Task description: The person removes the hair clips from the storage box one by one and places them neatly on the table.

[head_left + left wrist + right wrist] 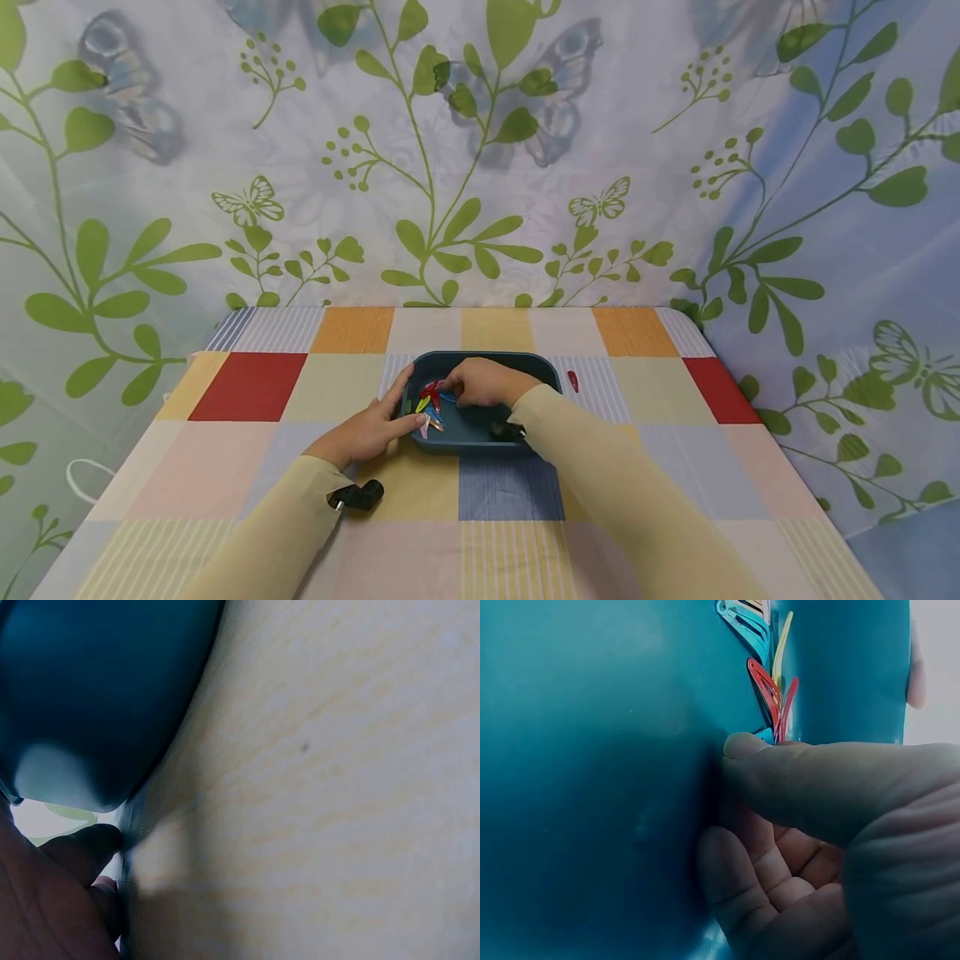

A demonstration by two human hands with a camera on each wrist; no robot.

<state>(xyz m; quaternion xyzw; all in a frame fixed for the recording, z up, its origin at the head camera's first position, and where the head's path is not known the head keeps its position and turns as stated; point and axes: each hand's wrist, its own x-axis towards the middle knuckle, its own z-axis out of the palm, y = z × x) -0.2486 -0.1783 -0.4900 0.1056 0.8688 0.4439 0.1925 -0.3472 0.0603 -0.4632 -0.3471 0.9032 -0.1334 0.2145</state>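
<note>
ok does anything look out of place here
Yes: one red hair clip lies on the tablecloth, just right of the dark teal tray, while the other visible clips sit inside it, toward its left end.

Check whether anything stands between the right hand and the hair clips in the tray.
Nothing visible does: the right hand is inside the tray, right at the hair clips. The left hand rests at the tray's left end, on the clips' other side, so not in between.
</note>
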